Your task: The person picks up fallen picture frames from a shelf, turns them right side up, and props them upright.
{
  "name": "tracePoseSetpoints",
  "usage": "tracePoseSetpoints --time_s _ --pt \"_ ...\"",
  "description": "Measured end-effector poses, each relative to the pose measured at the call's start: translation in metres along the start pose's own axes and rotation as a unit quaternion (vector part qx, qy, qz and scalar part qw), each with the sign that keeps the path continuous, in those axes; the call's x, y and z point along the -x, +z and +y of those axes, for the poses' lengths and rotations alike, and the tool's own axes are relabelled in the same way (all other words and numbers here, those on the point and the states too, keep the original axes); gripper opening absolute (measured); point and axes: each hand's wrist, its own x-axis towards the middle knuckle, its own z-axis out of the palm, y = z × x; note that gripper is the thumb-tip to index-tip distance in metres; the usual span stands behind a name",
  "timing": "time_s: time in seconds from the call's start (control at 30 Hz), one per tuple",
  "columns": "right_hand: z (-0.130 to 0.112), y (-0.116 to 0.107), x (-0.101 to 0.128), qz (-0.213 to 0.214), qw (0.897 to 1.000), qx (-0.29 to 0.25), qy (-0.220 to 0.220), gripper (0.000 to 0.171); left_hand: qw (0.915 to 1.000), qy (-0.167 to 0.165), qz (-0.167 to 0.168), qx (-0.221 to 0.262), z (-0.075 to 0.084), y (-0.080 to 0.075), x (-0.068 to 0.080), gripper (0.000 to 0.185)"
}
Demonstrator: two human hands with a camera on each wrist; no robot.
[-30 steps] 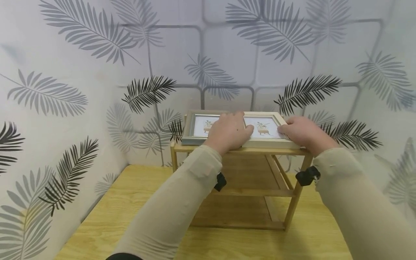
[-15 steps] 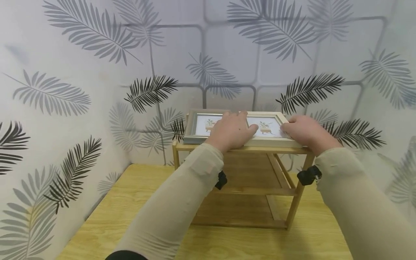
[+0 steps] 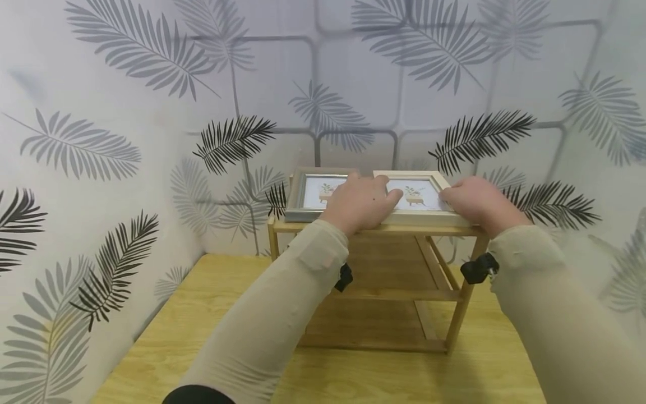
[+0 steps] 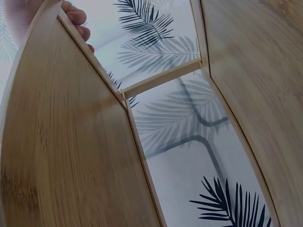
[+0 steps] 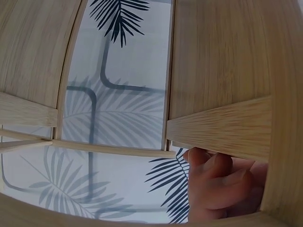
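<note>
In the head view two picture frames lie flat side by side on the top of a wooden rack (image 3: 388, 293): a silver-grey frame (image 3: 295, 202) at left, a cream frame (image 3: 424, 218) at right. My left hand (image 3: 360, 203) reaches over where they meet, fingers bent down and thumb on the cream frame's picture; its fingertips are hidden. My right hand (image 3: 476, 202) grips the cream frame's right end, thumb on top. In the right wrist view that hand's curled fingers (image 5: 220, 179) show at the rack's end rail (image 5: 222, 125); the left wrist view also shows several of them.
The rack stands on a yellow wood-grain table (image 3: 192, 314) against a leaf-patterned wall (image 3: 353, 84). Below its top are two more shelf boards (image 3: 373, 322). A black wrist camera (image 3: 479, 269) hangs at the right cuff, close to the rack's right leg (image 3: 456, 320).
The left index finger has shifted slightly, and the cream frame's far left corner now shows beside it. The hands stay at the same places on the frames. The head view has shifted a little.
</note>
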Motion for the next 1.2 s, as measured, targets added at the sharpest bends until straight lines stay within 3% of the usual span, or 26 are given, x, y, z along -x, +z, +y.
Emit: tracePoseSetpoints --time_s 0.4,0.63,1.2 --pt "-0.0002 0.0015 0.0040 -0.001 1.000 0.000 -0.005 0.058 0.9993 -0.024 0.005 0.028 -0.0019 0.0002 0.0066 0.056" --pt "-0.0013 0.0023 0.0019 0.022 0.999 0.007 -0.022 0.046 0.9988 -0.038 0.003 0.032 -0.0029 -0.0009 0.0062 0.057" --pt "-0.0040 0.0011 0.0020 0.066 0.997 0.011 -0.036 0.036 0.9988 -0.028 0.015 0.037 -0.0042 -0.0049 0.0065 0.052"
